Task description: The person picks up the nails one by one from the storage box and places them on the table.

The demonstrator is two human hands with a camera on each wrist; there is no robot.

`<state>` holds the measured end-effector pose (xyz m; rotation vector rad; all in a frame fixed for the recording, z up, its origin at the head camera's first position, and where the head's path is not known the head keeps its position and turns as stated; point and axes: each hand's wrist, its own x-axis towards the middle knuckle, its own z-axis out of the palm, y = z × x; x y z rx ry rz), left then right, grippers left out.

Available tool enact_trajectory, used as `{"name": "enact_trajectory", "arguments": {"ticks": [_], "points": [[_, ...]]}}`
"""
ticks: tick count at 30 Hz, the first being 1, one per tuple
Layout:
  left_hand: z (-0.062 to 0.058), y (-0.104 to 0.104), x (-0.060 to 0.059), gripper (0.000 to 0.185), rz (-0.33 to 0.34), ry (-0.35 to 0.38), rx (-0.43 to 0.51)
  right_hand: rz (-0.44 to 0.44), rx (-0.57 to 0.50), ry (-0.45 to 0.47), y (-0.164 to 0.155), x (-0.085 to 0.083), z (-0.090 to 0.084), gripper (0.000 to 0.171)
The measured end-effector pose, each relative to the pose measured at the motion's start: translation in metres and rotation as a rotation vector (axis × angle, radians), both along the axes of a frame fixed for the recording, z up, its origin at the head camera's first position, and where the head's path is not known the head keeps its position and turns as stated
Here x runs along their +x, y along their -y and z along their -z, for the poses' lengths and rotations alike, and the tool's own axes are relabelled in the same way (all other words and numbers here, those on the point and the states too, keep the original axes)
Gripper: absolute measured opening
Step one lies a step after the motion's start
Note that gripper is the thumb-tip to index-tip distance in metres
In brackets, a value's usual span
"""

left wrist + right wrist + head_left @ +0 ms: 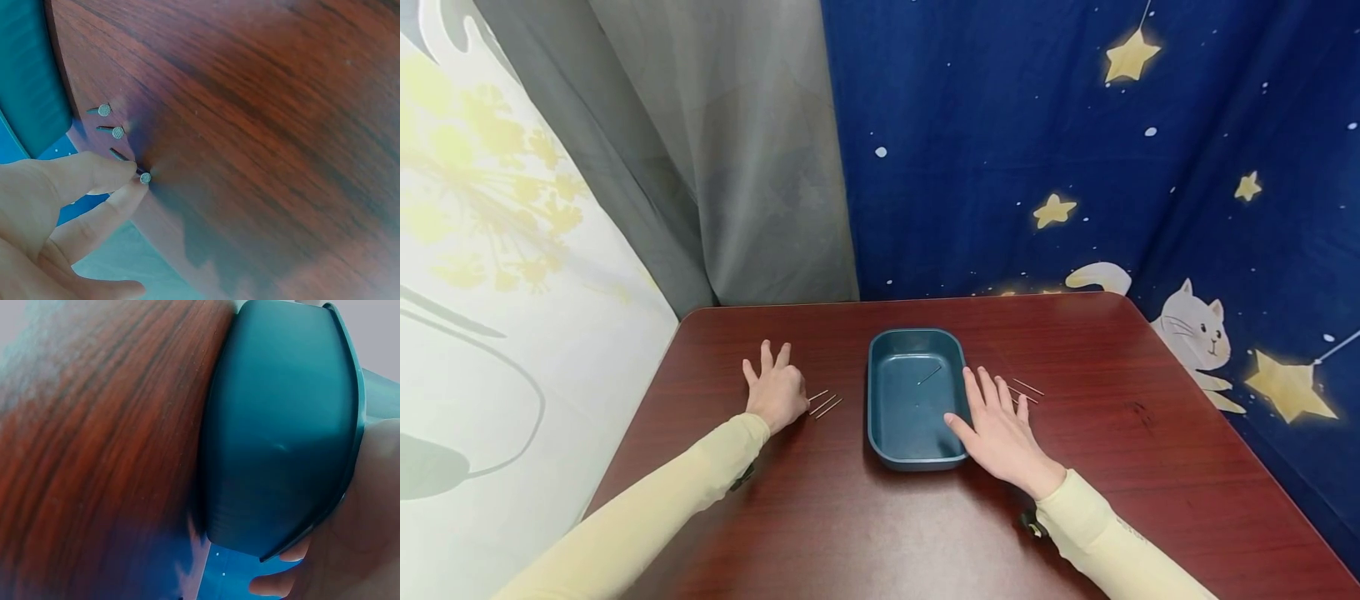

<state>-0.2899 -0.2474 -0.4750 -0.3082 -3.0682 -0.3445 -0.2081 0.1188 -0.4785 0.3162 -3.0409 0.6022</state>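
My left hand [778,397] is at the left of the table. Thumb and finger pinch a nail [145,177] near its flat, textured head, with the nail lying low at the table. Beside it lie two more nails [118,132], side by side. A dark teal tray [917,457] stands in the middle, with a thin nail [929,375] inside it. Over the tray's right rim my right hand [1004,435] is spread, fingers straight and thumb above the inside; whether it touches the rim I cannot tell. Several nails [1028,387] lie beyond its fingers, partly hidden by them.
The reddish-brown wooden table [917,533] ends at a straight back edge. Behind it hang a grey curtain [767,167] and a blue curtain [970,167] with stars and a white cat. A pale patterned surface [497,292] borders the left.
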Motion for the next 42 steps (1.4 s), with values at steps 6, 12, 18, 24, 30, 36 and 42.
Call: {"name": "enact_trajectory", "arguments": {"ticks": [6,12,18,24,30,36,42], "points": [[-0.008,-0.002,-0.004,0.025,0.009,-0.037,0.031,0.001,0.018,0.002,0.0,-0.001,0.001,0.087],[-0.026,-0.016,-0.007,0.015,0.037,-0.11,0.075,0.002,0.017,0.008,0.001,-0.001,0.0,0.087],[-0.041,-0.044,-0.013,0.015,0.164,-0.213,0.114,0.004,0.024,0.004,0.001,-0.001,0.0,0.087],[-0.046,-0.082,-0.026,0.022,0.456,-0.33,0.051,0.003,0.034,0.003,0.001,0.0,-0.001,0.087],[-0.051,-0.122,-0.047,0.024,0.743,-0.405,-0.081,-0.004,0.038,0.0,0.001,-0.001,-0.001,0.087],[-0.048,-0.15,-0.068,0.026,0.83,-0.403,-0.256,-0.004,0.046,-0.005,-0.001,-0.002,0.002,0.087],[-0.036,-0.165,-0.081,0.039,0.843,-0.355,-0.431,-0.005,0.049,-0.018,-0.001,-0.004,0.003,0.086]]}}
